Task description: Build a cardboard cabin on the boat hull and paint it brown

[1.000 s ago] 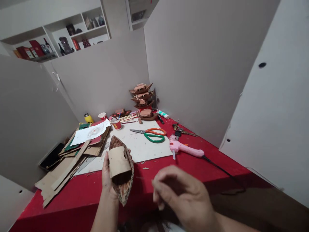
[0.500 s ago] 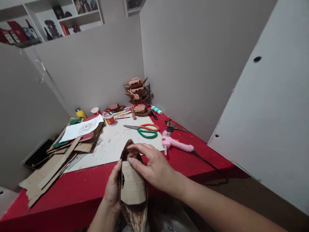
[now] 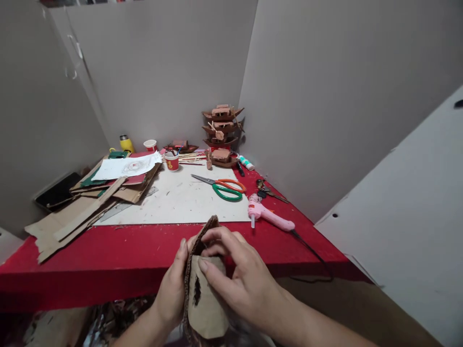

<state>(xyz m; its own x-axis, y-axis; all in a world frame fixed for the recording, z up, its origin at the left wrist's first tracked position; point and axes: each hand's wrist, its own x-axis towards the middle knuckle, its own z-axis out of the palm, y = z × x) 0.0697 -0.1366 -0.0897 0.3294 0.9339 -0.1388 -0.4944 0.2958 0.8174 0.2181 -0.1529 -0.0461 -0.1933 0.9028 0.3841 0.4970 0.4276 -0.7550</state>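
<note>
Head camera: a cardboard boat (image 3: 208,284) sits between the two hands, in front of the desk's near edge, its pointed end tilted up toward the desk. The hull wall (image 3: 187,294) is brown, with a rough, corrugated cut rim; across it sits a curved tan canopy (image 3: 210,315), smooth and matte, pierced by a ragged, dark-edged hole. The left hand (image 3: 171,284) is clasped along the hull's left side, thumb up, while the right hand (image 3: 242,270) lays its thumb on the canopy's end and curls its fingers into the hollow beyond it, the fingertips partly hidden. Red cloth covers the desk (image 3: 144,246). On it lies a flat white board (image 3: 170,202) bearing metal scissors (image 3: 214,182) with orange and green loops. Toward the desk's right edge rests a pink glue gun (image 3: 271,217), a translucent stick jutting out; torn cardboard (image 3: 54,224) fills the left edge, and brown model boats (image 3: 221,113) are stacked at the far right corner. A red paper cup (image 3: 172,164) carries a yellow mark, and a white-and-green tube (image 3: 246,163) lies near those boats; any lettering on either is too small to read.
</note>
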